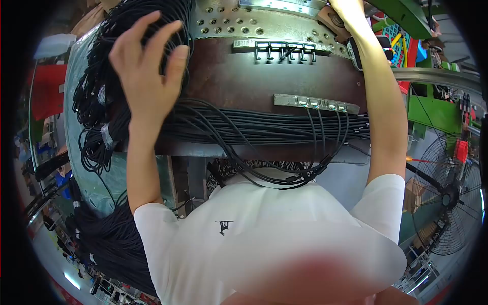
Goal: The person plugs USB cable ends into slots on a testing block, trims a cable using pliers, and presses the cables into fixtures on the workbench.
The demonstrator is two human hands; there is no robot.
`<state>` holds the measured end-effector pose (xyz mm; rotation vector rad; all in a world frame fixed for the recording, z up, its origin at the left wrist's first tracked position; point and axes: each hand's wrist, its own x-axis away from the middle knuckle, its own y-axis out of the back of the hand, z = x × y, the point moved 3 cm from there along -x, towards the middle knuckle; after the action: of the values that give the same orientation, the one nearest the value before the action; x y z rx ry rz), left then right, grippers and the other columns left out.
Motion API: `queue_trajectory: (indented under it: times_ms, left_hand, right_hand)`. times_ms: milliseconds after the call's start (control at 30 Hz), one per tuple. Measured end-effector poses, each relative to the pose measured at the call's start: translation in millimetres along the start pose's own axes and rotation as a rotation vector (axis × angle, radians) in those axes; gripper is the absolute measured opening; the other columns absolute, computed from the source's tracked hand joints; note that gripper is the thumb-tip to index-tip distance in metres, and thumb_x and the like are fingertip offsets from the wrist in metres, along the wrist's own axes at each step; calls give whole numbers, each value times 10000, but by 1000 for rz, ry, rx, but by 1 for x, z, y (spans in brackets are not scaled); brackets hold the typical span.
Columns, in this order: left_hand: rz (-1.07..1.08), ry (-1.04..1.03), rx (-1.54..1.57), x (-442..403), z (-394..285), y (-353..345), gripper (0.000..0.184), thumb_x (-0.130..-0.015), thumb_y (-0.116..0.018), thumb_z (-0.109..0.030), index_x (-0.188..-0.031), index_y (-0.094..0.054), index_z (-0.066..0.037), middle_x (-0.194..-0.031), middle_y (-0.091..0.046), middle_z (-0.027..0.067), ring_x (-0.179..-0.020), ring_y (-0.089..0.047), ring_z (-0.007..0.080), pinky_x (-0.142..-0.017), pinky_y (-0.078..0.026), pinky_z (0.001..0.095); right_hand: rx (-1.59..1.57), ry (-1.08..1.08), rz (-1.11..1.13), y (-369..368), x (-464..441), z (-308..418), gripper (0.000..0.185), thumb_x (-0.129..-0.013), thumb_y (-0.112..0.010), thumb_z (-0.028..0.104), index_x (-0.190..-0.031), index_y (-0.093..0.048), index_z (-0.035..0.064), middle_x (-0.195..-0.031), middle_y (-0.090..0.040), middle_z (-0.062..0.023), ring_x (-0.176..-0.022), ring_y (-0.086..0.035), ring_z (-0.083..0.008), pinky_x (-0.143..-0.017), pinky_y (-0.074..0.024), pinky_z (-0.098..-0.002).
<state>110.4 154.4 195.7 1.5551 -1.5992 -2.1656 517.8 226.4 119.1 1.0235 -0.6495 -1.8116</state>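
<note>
My left hand [147, 66] is raised with its fingers spread, holding nothing. Under and around it lies a big heap of black cables [101, 96] at the table's left side. My right hand [348, 7] reaches to the top edge of the view beside the metal machine, its fingers out of sight. Near the front edge of the brown work surface, a metal strip fixture [287, 99] holds several cable ends with metal connectors. Farther back is a second metal bar [244, 44] with a row of black moulded pieces [284, 52] along it.
A bundle of long black cables [264, 124] runs along the table's front edge, with some loops hanging towards my shirt. At the back is a perforated metal plate [223, 23]. A standing fan [447, 198] is on the right. More cables [112, 249] hang at lower left.
</note>
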Motion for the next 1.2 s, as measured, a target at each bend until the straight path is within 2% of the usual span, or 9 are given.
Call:
queue_trajectory:
  times_ms: [167,333,533,633,767,900,967,1033,1200]
  left_hand:
    - [40,-9,102,10,-28,4,242,-826,-686,-251,-1034,-711,-130,-1273,-565,51,-1130,-462,260,-965,-350,358]
    - [127,-28,254,15,-54,-13,266,-819,-673,-242,-1052,-692,-115,-1245,-570,70,-1136,-469,281,-978,-354,389]
    - [359,-141,523,32,-99,-37,366,-821,-678,-249,-1137,-626,-72,-1137,-599,60,-1062,-535,257,-902,-436,376]
    - [470,-138,469,35,-114,-59,383,-770,-722,-231,-1102,-622,-69,-1030,-600,46,-994,-557,235,-867,-449,363]
    - [536,-158,543,30,-118,-66,360,-765,-741,-175,-1078,-612,-52,-984,-602,45,-920,-587,196,-825,-465,330]
    - [721,1003,1761,33,-119,-70,315,-971,-560,-238,-1173,-542,3,-1096,-630,96,-1039,-614,188,-894,-495,301]
    - [657,1193,2054,22,-149,-57,444,-1009,-456,-377,-1212,-512,14,-1088,-631,114,-1059,-609,216,-896,-495,324]
    - [1022,1152,2187,8,-166,-53,533,-1014,-391,-453,-1204,-508,31,-1011,-643,108,-945,-636,235,-863,-506,349]
    - [674,1083,2543,-60,-82,-137,288,-999,-458,-226,-1043,-571,34,-774,-616,85,-683,-605,199,-646,-515,328]
  right_hand:
    - [-303,-59,-87,30,46,36,259,-926,-582,228,-991,-642,-15,-853,-663,-120,-693,-609,-239,-619,-504,-371]
    - [-341,344,302,38,106,83,229,-940,-540,86,-1116,-665,13,-1199,-641,-111,-1130,-581,-197,-993,-419,-313]
    - [-354,26,161,82,157,74,201,-931,-527,47,-1078,-656,0,-1047,-683,-100,-952,-628,-149,-856,-480,-289]
    - [-211,167,497,73,201,86,219,-890,-599,79,-1094,-650,18,-1008,-644,-102,-923,-608,-226,-832,-480,-319]
    - [-53,224,408,74,224,97,332,-830,-668,123,-1154,-641,58,-1038,-596,-97,-930,-570,-265,-783,-475,-350]
    - [-417,-54,415,75,208,99,221,-895,-621,102,-1102,-663,39,-954,-625,-113,-794,-604,-249,-698,-478,-302]
    - [-411,209,234,66,173,106,206,-902,-614,110,-1085,-666,33,-969,-629,-114,-780,-605,-262,-705,-486,-318]
    - [-323,236,217,50,122,105,286,-896,-603,66,-1170,-619,-14,-1172,-624,-121,-1012,-602,-209,-878,-459,-290]
    - [-95,251,213,-6,26,96,292,-897,-574,79,-1172,-619,-5,-1154,-630,-142,-1006,-607,-252,-888,-463,-323]
